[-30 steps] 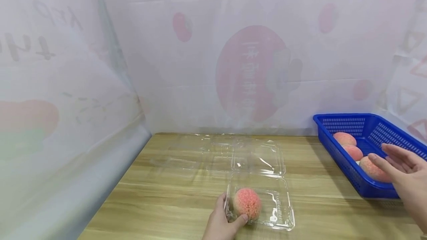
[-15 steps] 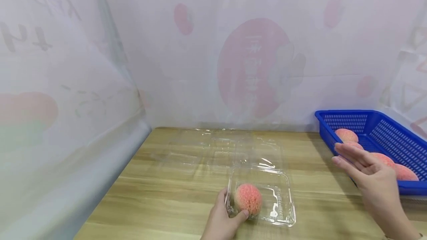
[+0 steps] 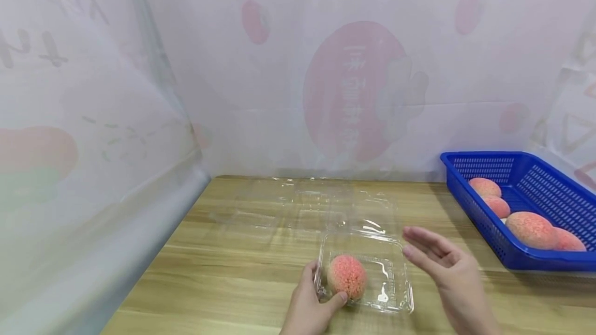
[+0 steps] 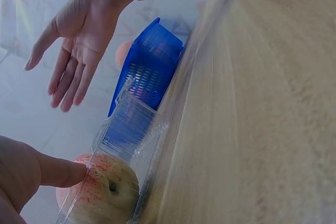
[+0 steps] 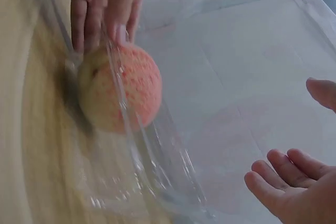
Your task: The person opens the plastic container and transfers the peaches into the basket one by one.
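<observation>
A clear plastic clamshell box [image 3: 372, 278] lies on the table with one peach [image 3: 346, 277], pink over pale yellow, in its left front corner. My left hand [image 3: 309, 301] grips the box's left side, fingers outside the wall and thumb over the rim against the peach. In the left wrist view that thumb [image 4: 63, 172] lies at the peach [image 4: 113, 187]. My right hand [image 3: 444, 268] hovers just right of the box with its fingers extended and nothing in it. The right wrist view shows its thumb apart from the fingers [image 5: 283, 169].
At the right stands a blue perforated basket [image 3: 475, 200] with several peaches [image 3: 531, 229] along its near and left sides. More clear plastic containers [image 3: 307, 206] lie behind the box. A printed white cloth [image 3: 279, 92] hangs at the back and left of the wooden table [image 3: 200, 273].
My right hand has moved left, from over the basket to beside the box, without a peach. The left hand keeps its grip. The view has tilted slightly.
</observation>
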Demonstrator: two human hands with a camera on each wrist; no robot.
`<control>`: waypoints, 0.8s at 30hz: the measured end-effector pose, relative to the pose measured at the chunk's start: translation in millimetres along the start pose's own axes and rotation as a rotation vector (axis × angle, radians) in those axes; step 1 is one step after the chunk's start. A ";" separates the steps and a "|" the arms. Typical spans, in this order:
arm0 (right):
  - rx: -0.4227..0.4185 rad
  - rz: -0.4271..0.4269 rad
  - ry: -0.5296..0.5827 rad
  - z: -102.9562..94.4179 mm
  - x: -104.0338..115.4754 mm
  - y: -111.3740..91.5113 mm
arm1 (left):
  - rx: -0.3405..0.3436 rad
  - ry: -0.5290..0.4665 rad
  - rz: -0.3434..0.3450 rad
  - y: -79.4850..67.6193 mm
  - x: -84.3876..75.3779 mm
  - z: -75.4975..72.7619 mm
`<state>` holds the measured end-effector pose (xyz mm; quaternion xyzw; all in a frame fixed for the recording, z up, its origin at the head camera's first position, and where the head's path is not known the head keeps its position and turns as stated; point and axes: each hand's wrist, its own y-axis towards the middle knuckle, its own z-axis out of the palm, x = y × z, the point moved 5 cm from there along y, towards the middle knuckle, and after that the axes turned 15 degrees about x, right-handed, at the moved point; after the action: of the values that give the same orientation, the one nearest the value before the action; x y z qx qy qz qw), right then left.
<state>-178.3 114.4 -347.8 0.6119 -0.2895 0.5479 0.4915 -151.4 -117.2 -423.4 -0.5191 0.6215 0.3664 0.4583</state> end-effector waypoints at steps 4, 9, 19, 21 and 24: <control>-0.010 0.083 0.030 23.7 -15.4 0.8 | -0.004 0.001 0.011 -1.2 -0.9 -0.1; -0.017 0.151 0.018 37.6 -31.1 5.4 | -0.008 0.007 0.014 -2.3 -1.2 0.1; 0.001 0.215 0.010 38.1 -52.6 10.4 | -0.020 0.032 0.011 -1.9 -2.7 -0.5; 0.005 0.216 0.020 38.0 -54.7 10.7 | -0.023 0.035 0.007 -2.3 -2.6 -0.5; 0.014 0.214 0.035 38.3 -57.2 11.3 | -0.019 0.027 -0.001 -2.2 -2.0 -0.4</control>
<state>-186.9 64.7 -396.1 0.5713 -0.3404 0.6100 0.4309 -149.3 -117.4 -421.4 -0.5284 0.6239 0.3650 0.4452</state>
